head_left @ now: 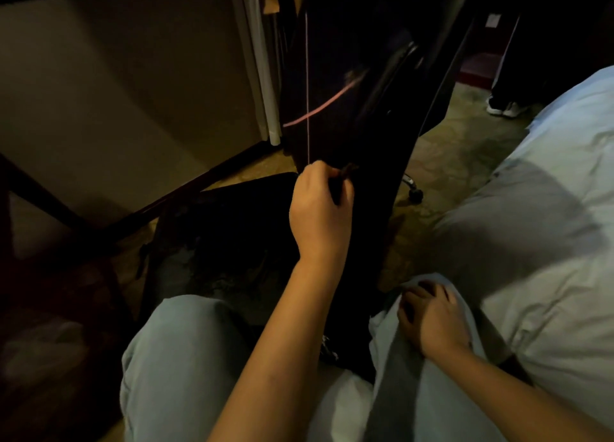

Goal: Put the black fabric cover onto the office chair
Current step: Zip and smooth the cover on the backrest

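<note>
The office chair [352, 86] stands in front of me in dim light, its tall backrest dark with a pink seam line and a glossy armrest near the top. The black fabric cover [365, 182] hangs down over the backrest. My left hand [320, 209] is closed on the cover's lower edge at mid-frame, pinching the fabric. A dark seat part [226, 229] lies low to the left of that hand. My right hand [432, 318] rests flat on my right knee, fingers spread, holding nothing. A caster wheel [415, 194] shows at the chair's base.
A pale bed duvet [531, 209] fills the right side. A cream wall panel [116, 92] and dark wooden frame [50, 209] stand at the left. Another person's white shoe [505, 107] stands on the patterned carpet [465, 149] behind the chair. My knees in light trousers [186, 358] are at the bottom.
</note>
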Demonstrator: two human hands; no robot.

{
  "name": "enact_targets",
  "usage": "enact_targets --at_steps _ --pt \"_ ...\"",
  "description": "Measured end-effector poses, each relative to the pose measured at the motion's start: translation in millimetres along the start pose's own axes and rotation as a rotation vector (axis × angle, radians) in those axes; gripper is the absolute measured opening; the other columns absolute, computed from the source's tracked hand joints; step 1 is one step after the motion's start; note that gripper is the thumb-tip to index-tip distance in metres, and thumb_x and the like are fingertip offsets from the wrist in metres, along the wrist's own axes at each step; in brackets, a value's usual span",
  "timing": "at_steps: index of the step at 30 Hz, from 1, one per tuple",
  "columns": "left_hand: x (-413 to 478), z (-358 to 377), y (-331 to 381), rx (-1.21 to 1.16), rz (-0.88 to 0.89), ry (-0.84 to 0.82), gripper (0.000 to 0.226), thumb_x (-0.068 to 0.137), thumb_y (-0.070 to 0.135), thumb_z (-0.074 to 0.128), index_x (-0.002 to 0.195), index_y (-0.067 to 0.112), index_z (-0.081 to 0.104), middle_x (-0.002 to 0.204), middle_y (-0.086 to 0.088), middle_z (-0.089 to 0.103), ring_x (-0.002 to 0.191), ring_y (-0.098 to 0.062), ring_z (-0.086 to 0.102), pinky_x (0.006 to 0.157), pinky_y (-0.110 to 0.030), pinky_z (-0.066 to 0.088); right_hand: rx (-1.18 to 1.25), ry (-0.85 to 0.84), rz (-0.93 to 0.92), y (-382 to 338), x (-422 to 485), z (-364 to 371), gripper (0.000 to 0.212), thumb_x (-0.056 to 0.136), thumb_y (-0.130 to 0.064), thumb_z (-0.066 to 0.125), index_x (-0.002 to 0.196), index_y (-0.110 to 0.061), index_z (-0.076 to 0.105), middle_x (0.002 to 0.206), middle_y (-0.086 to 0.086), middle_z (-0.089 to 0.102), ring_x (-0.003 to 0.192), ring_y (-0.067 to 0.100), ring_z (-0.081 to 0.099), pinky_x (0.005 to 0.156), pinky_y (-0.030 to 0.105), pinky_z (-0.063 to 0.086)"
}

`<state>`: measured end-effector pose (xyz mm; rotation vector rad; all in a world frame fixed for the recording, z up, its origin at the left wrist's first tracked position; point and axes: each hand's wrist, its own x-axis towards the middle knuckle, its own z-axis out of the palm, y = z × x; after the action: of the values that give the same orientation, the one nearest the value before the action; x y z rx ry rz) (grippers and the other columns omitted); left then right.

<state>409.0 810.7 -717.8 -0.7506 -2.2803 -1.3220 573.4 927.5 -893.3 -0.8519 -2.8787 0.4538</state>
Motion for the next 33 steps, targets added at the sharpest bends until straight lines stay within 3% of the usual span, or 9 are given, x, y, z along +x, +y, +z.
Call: enact_targets --at_steps 3,9,15,18,20,23,25,28,33 --pt "-23 7 -20 0.037 -0.064 -0.043 0.013 0.087 0.013 0.065 0.087 0.01 0.052 0.087 -0.001 0.053 0.078 -0.014 0.051 0.061 -0.019 0.036 -0.054 -0.08 0.025 2 1 -6 0.031 0.093 -0.035 0.049 0.113 -0.023 0.068 0.127 0.003 0.059 0.127 0.026 0.042 0.112 0.042 0.026" --pt "-59 9 -56 0.08 -0.193 -0.211 0.013 0.092 0.013 0.061 0.093 0.003 0.052 0.091 -0.01 0.052 0.08 -0.023 0.051 0.064 -0.038 0.044 -0.066 -0.004 -0.027 5 3 1 0.023 0.084 -0.033 0.05 0.092 -0.023 0.07 0.102 -0.002 0.066 0.11 0.022 0.051 0.101 0.041 0.033" --pt "-98 19 -81 0.163 -0.275 -0.364 0.012 0.089 0.017 0.065 0.09 0.008 0.057 0.085 -0.003 0.058 0.078 -0.017 0.055 0.062 -0.027 0.039 -0.082 0.026 0.005 -1 2 2 0.006 0.083 -0.026 0.066 0.081 -0.022 0.07 0.091 -0.003 0.068 0.103 0.022 0.054 0.095 0.041 0.038" --pt "-111 19 -80 0.084 -0.314 -0.292 0.014 0.088 0.012 0.067 0.082 0.012 0.053 0.075 0.006 0.052 0.063 -0.003 0.047 0.058 -0.014 0.032 -0.099 0.052 -0.001 0 1 2 0.008 0.084 -0.028 0.064 0.083 -0.023 0.071 0.092 -0.004 0.069 0.104 0.02 0.054 0.095 0.036 0.029" --pt "-104 13 -66 0.03 -0.23 -0.196 0.015 0.088 0.011 0.067 0.083 0.014 0.053 0.074 0.007 0.052 0.063 -0.002 0.048 0.056 -0.011 0.035 -0.097 0.036 -0.014 2 0 1 0.014 0.087 -0.03 0.06 0.093 -0.023 0.072 0.102 -0.004 0.068 0.111 0.02 0.051 0.1 0.034 0.025" --pt "-74 1 -34 -0.132 -0.098 -0.074 0.008 0.089 0.01 0.066 0.09 0.014 0.059 0.083 0.004 0.062 0.074 -0.004 0.06 0.065 -0.019 0.05 -0.106 -0.012 -0.006 0 0 -4 0.026 0.093 -0.032 0.054 0.112 -0.022 0.068 0.123 0.0 0.062 0.125 0.024 0.044 0.11 0.038 0.023" --pt "-51 -9 -9 -0.226 -0.036 -0.03 0.01 0.089 0.01 0.066 0.098 0.013 0.063 0.094 0.004 0.067 0.087 -0.003 0.064 0.075 -0.023 0.055 -0.06 0.022 -0.007 -2 0 -6 0.027 0.093 -0.034 0.051 0.105 -0.02 0.071 0.118 0.004 0.064 0.12 0.03 0.047 0.106 0.043 0.03" --pt "-22 -15 20 -0.279 0.056 -0.003 0.016 0.087 0.011 0.068 0.102 0.012 0.066 0.102 0.002 0.066 0.095 -0.006 0.064 0.082 -0.025 0.055 -0.11 -0.085 -0.007 -2 1 -6 0.032 0.096 -0.038 0.04 0.109 -0.025 0.066 0.125 -0.004 0.059 0.125 0.025 0.04 0.106 0.039 0.027" --pt "-18 3 20 -0.185 0.105 -0.026 0.015 0.085 0.012 0.072 0.1 0.01 0.069 0.102 0.002 0.063 0.093 -0.005 0.06 0.08 -0.023 0.053 -0.111 -0.119 0.003 0 2 -6 0.03 0.098 -0.038 0.037 0.113 -0.028 0.061 0.127 -0.006 0.055 0.126 0.02 0.035 0.107 0.036 0.023"
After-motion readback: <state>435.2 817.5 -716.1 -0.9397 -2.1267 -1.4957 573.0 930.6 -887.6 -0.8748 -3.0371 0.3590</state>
